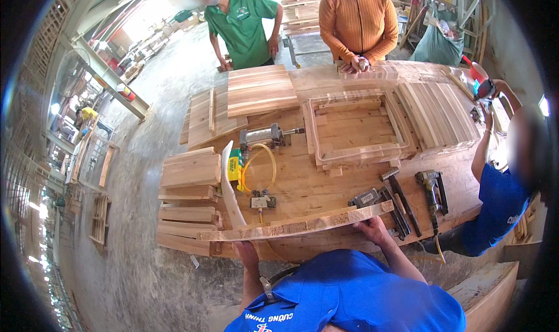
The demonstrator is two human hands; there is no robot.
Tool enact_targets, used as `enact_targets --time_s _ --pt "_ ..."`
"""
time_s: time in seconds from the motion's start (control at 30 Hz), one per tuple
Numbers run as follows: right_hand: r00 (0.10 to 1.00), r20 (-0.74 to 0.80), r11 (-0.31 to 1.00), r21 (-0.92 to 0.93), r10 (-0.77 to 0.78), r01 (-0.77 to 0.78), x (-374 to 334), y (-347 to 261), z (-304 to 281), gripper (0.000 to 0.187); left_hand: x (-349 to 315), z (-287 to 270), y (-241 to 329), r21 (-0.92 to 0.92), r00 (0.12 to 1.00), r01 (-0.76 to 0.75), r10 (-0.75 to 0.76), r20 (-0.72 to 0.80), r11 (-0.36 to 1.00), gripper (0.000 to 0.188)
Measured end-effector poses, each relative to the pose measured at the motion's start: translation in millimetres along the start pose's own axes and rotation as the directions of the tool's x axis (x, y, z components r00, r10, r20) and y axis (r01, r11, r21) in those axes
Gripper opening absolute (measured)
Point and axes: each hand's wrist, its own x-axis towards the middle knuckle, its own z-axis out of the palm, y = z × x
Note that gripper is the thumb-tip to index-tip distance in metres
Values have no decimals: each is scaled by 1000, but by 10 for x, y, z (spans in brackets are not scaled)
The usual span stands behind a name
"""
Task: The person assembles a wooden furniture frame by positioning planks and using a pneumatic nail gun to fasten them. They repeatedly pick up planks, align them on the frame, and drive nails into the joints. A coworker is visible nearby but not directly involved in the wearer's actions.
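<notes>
Gripping a long curved plank [297,226] at the near edge of the bench [314,186], both hands hold it level. The left hand [247,251] closes around its underside toward the plank's left end; the right hand [372,224] clasps it nearer the right end, fingers under the edge. The plank spans between them, lying across the bench front just before a pneumatic cylinder [265,137] with yellow hose [256,169]. Nail guns [434,189] rest to the right, a wooden frame [355,128] beyond.
</notes>
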Motion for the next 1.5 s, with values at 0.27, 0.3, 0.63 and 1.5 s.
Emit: enact_targets --time_s 0.27,0.3,0.63,1.5 --pt "997 5 986 -149 -72 72 -11 -210 62 33 -6 -248 -98 42 995 -85 82 58 996 65" --pt "1000 -4 993 -114 -1 1 -15 -209 42 33 1 -90 -36 64 997 -66 64 42 996 67" --pt "943 -329 983 157 -43 100 -51 -947 -227 48 126 1144 1007 627 998 52 -63 -4 777 64" --pt "739 -663 850 -317 117 -420 2387 -1304 -2640 47 1728 4299 -207 653 804 79 -435 405 754 34"
